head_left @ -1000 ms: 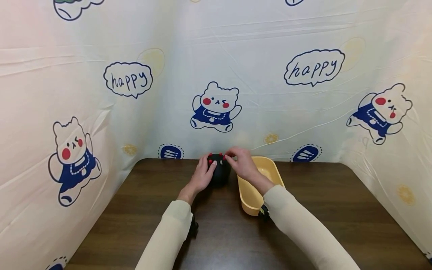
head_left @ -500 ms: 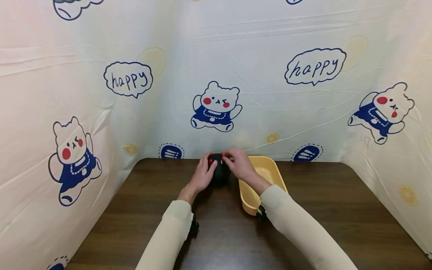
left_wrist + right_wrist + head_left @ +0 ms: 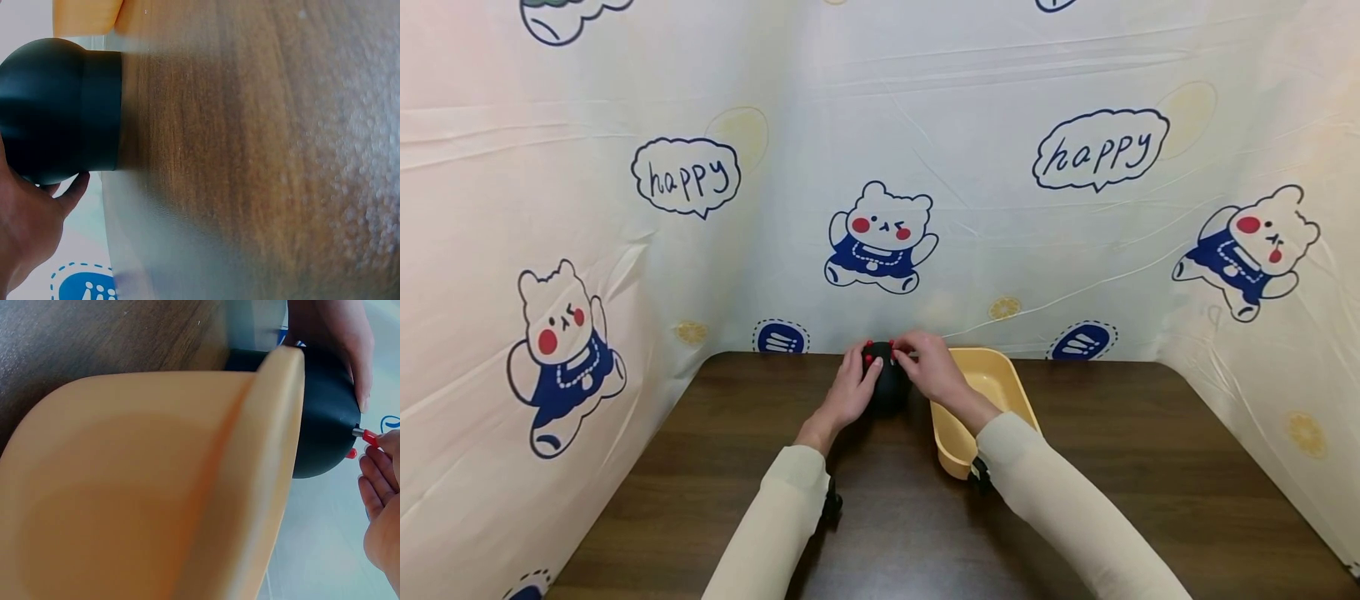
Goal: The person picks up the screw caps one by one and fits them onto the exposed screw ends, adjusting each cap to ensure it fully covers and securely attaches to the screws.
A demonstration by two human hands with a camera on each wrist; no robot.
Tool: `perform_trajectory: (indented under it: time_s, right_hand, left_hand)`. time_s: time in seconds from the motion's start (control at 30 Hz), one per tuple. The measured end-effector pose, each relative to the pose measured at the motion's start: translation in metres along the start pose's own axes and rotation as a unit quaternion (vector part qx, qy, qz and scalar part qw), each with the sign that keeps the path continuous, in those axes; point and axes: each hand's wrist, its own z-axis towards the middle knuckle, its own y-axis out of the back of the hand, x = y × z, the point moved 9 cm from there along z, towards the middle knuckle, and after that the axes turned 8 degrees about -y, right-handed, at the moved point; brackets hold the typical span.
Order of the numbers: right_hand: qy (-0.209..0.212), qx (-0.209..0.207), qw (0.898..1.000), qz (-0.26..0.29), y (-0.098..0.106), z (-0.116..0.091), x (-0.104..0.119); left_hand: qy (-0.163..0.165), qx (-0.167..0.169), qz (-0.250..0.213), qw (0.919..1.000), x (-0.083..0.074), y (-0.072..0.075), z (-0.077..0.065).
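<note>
A black rounded holder [image 3: 889, 396] with a narrower base stands at the back of the table. Several small red knobs [image 3: 869, 358] stick out around its top in the head view. My left hand [image 3: 848, 390] grips the holder from the left, its thumb on the near face; the fingers [image 3: 74, 192] wrap round behind. With thumb and fingertips, my right hand [image 3: 934, 368] pinches a red-handled pin [image 3: 370, 435] at the dome. Its metal shaft shows against the black surface; how deep it sits I cannot tell. Another red knob [image 3: 352, 453] is close by.
A yellow plastic tray [image 3: 953, 460] stands just right of the holder, beneath my right wrist. The dark wooden table [image 3: 737, 433] ends at a printed cloth backdrop [image 3: 970, 250] right behind the holder. Black cameras hang at both wrists.
My right hand has shifted slightly left and closer to the holder's top, with the red-handled pin in its fingers, then stayed nearly still. The left hand keeps its grip unchanged.
</note>
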Motion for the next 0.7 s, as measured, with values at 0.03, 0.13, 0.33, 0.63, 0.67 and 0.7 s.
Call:
perform_trajectory:
  time_s: [0.03, 0.13, 0.33, 0.63, 0.67, 0.7]
  right_hand:
    - [-0.001, 0.001, 1.0, 0.0, 0.0, 0.0, -0.0001]
    - [0.001, 0.001, 1.0, 0.006, 0.0002, -0.0003, 0.0003]
    - [0.011, 0.004, 1.0, 0.024, -0.0001, -0.0013, 0.0024]
    - [0.016, 0.005, 1.0, 0.007, -0.0015, -0.0016, 0.0028]
    - [0.015, 0.006, 1.0, 0.0, -0.0023, -0.0018, 0.002]
    - [0.011, 0.007, 1.0, -0.007, -0.0033, -0.0021, 0.0008]
  left_hand:
    - [0.0, 0.001, -0.001, 1.0, -0.0004, 0.0, -0.0001]
    - [-0.002, 0.0, -0.001, 1.0, -0.0007, 0.0, 0.0002]
    - [0.0, -0.001, 0.004, 1.0, 0.0017, -0.0004, 0.0008]
    - [-0.004, -0.003, 0.008, 1.0, 0.0021, -0.0007, 0.0015]
    - [-0.003, -0.003, 0.009, 0.9999, 0.0023, -0.0008, 0.0013]
    - [-0.003, -0.004, 0.01, 0.9999, 0.0023, -0.0009, 0.0013]
